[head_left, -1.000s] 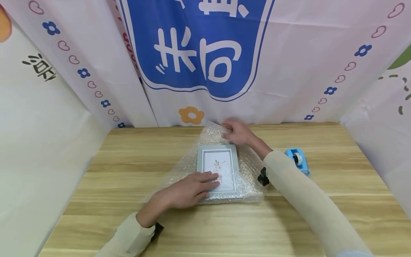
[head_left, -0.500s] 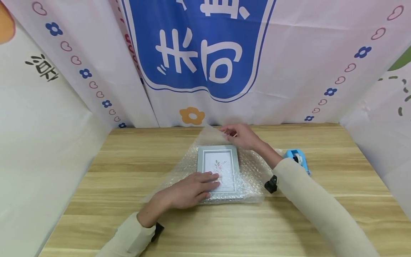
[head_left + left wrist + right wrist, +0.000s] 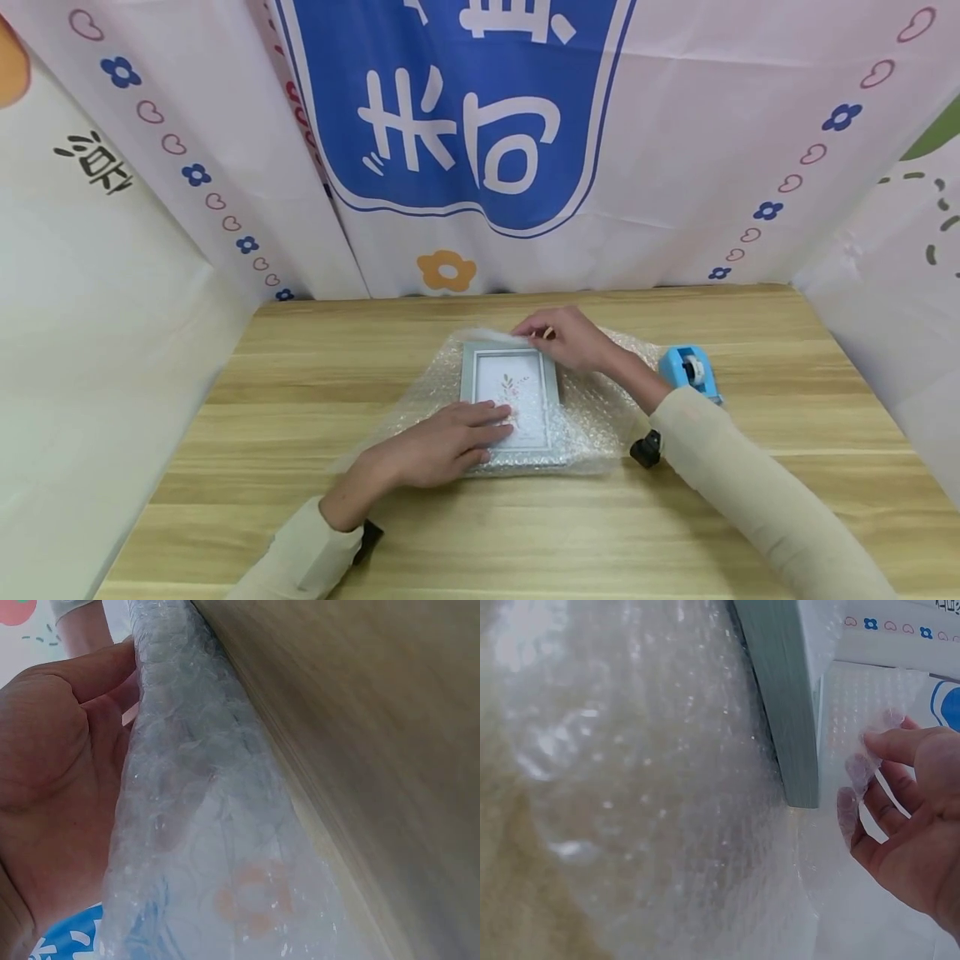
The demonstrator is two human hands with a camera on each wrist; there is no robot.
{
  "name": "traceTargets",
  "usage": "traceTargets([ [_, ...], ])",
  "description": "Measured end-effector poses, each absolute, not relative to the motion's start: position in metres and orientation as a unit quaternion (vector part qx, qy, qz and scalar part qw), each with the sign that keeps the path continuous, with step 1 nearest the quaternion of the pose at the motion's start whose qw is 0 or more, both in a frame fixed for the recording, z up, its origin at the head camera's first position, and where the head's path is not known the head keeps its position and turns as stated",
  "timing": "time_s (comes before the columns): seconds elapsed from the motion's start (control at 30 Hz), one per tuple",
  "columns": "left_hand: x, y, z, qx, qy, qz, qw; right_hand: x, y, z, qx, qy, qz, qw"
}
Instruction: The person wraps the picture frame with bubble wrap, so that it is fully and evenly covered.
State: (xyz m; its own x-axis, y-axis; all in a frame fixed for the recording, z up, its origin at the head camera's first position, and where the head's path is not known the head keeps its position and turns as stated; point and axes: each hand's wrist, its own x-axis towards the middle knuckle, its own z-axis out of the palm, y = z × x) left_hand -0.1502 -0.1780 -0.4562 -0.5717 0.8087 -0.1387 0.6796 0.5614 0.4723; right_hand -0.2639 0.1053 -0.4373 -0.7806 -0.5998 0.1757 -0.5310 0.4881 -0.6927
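R hand (image 3: 566, 337) has come nearer w/ the bubble wrap's (image 3: 596, 408) far flap, now folding in over the far edge of the pic frame (image 3: 510, 383). Frame lies face-up mid-bench (image 3: 600, 533), near part under wrap. R grip pinches the flap's edge, thumb vs. fingers; L hand (image 3: 442, 442) grip isn't pinching, fingers out, pressing wrap onto frame. Best to keep L pressure steady & draw flap snug toward near side, no slack at far corners. Vs. prev.: flap lower, L hand approx. same spot.
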Motion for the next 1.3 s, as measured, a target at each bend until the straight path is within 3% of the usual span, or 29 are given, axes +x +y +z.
traceTargets([
  [0.13,-0.159,-0.186,-0.485,0.439,0.862,0.198,0.156,-0.258,0.104,-0.441,-0.329,0.863,-0.382,0.033],
  [0.37,-0.141,-0.175,-0.446,0.421,0.875,0.175,0.166,-0.249,0.101,-0.448,-0.334,0.870,-0.362,0.019],
  [0.63,-0.134,-0.169,-0.432,0.417,0.882,0.149,0.161,-0.242,0.100,-0.451,-0.346,0.878,-0.332,0.004],
  [1.3,-0.140,-0.176,-0.442,0.434,0.868,0.181,0.159,-0.238,0.095,-0.459,-0.383,0.891,-0.245,-0.018],
])
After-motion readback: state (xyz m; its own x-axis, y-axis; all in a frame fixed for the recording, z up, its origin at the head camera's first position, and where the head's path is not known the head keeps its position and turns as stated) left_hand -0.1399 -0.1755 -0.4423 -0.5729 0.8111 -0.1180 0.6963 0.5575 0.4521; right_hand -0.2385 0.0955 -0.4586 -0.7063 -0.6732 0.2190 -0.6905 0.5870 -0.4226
